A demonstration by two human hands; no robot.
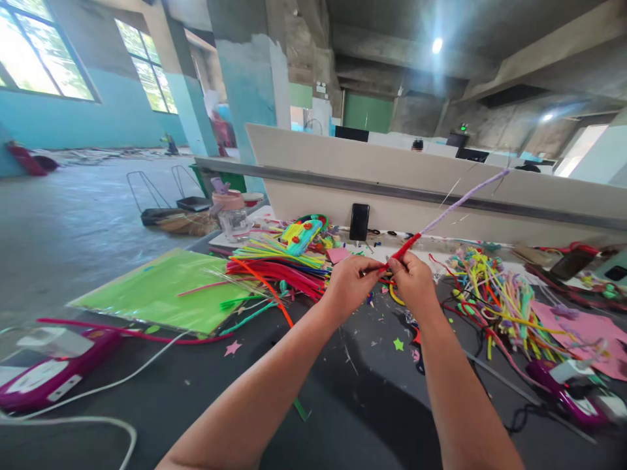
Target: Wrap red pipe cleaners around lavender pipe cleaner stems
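Note:
Over the dark table, both hands grip a slender rod of fuzzy pipe cleaner, lavender [465, 198] at its far end and wrapped in red pipe cleaner [408, 246] nearer me. My left hand [351, 282] pinches the red end between thumb and fingers. Close beside it, my right hand [411, 281] is closed around the red part, and the rod slants up to the right. Left of my hands lies a bundle of colourful pipe cleaners [301, 277]. A yellow and blue fuzzy piece [301, 235] with red bits rests behind that bundle.
A tangle of pipe cleaners [494, 307] lies at right beside pink sheets [582, 333]. Bagged green sheets [161, 290], a clear bottle [234, 219] and a purple power strip [73, 372] are left. A phone [359, 222] leans against the white partition [313, 153]. Another purple strip [568, 391] sits right.

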